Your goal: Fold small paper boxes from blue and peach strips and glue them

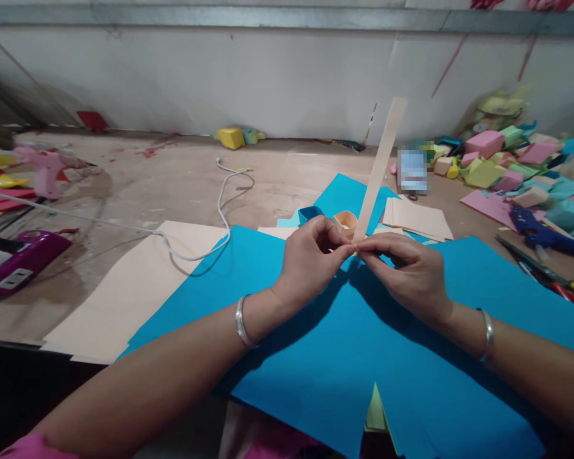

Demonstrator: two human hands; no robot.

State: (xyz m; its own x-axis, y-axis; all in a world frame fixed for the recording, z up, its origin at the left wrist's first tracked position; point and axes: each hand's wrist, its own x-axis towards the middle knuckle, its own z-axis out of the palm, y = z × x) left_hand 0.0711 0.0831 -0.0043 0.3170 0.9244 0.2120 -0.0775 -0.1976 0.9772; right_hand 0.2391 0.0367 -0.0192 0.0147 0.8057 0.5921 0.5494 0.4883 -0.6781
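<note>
Nearest, blue sheets (316,376) lie under both forearms. Above them, the left hand (310,258) and right hand (406,268) are each closed to a fingertip pinch, meeting at the lower end of a pale paper strip (381,159). The strip rises nearly upright from their fingers, leaning right, its upper end unsupported. Squeezing or twisting unevenly there could crease it crookedly or tear it; its long free length could sway and bend at the grip. Just beyond the fingers sit a small pale paper ring (345,222) and a blue one (310,215); a forward knuckle might crush or push them. Left of these, a loose white cord (222,197) crosses pale sheets (138,274); if tugged, it could drag them askew.
</note>
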